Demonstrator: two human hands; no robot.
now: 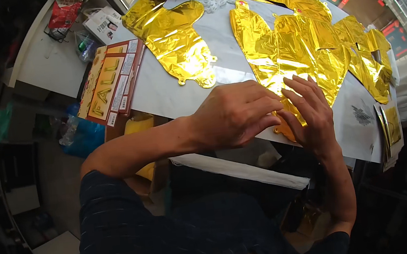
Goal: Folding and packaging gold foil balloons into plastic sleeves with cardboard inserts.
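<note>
Both hands press flat, fingers spread, gripping nothing: the left hand [235, 115] and right hand [308, 111] rest on a gold foil balloon [295, 49] at the near table [174, 97] edge. Left of them lie flat red-and-gold packages [111, 82].

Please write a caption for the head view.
Both hands, left hand and right hand, press a flat gold foil balloon on a white table.

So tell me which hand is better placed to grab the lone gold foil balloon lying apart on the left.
Left. The left hand lies nearer the separate gold foil balloon; the right hand presses the overlapping balloon pile, farther from it, probably.
</note>
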